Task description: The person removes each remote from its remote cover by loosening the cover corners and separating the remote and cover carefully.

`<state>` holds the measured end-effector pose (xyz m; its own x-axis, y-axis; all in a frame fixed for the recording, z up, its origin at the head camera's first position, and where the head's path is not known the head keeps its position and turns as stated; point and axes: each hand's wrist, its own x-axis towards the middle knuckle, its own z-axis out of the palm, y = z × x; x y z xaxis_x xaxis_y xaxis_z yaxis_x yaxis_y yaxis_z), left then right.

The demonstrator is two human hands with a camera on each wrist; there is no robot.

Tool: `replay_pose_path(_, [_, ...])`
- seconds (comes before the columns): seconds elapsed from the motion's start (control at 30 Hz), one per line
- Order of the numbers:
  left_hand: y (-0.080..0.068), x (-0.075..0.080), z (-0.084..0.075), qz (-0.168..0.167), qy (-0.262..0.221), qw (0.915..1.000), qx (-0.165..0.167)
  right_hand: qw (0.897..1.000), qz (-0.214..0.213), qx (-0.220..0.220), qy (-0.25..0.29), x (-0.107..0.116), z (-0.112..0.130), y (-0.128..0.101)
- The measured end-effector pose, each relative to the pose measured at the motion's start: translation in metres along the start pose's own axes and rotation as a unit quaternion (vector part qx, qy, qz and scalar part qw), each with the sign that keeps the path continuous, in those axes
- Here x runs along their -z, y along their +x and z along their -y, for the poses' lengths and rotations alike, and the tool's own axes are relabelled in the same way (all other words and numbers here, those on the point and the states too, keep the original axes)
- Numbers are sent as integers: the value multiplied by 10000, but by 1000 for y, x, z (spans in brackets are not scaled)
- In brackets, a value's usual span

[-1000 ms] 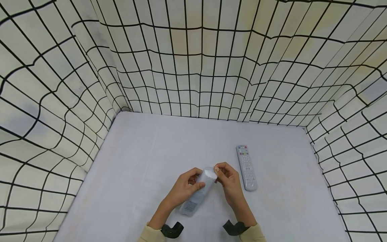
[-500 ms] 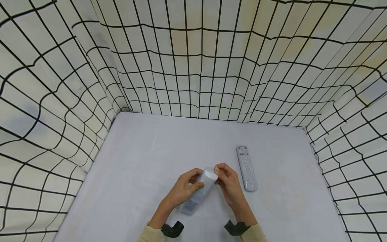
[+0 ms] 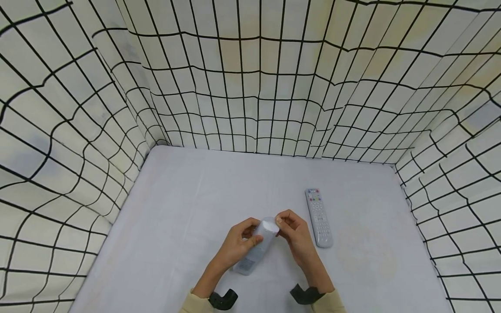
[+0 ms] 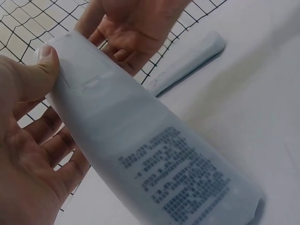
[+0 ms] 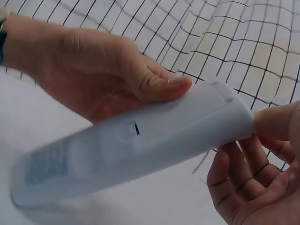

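A pale remote control (image 3: 261, 247) is held over the table with its back turned up and its top end raised. My left hand (image 3: 236, 244) grips its left side near the raised end, thumb on the back face. At that end's right corner, my right hand (image 3: 296, 237) pinches the edge between thumb and fingers. Printed text shows near the lower end of the remote control (image 4: 178, 173) in the left wrist view. A thin black mark lies midway along the remote control (image 5: 140, 136) in the right wrist view. Its button side is hidden.
A second remote control (image 3: 318, 217) lies buttons up to the right of my hands. White cloth covers the table (image 3: 195, 187). Cream walls with a black grid (image 3: 250, 78) enclose the back and both sides.
The held remote's lower end has risen slightly, and both hands have shifted a little left with it. Their holds stay the same. The second remote control has not moved.
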<state>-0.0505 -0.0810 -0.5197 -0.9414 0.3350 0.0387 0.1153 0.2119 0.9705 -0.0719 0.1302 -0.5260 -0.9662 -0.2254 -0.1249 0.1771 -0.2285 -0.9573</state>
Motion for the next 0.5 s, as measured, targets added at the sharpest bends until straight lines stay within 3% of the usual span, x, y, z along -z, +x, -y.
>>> replay_pose_path(0.2, [0, -1, 1, -233, -8, 9997, 103, 9976, -163, 140, -659, -1, 7, -3])
replay_pose_path(0.4, [-3, 1, -1, -571, -191, 9974, 383, 9969, -122, 223, -743, -3, 5, -8])
replay_pose_path(0.5, [-4, 1, -1, -574, -232, 9972, 431, 9974, -42, 276, -667, -4, 1, -10])
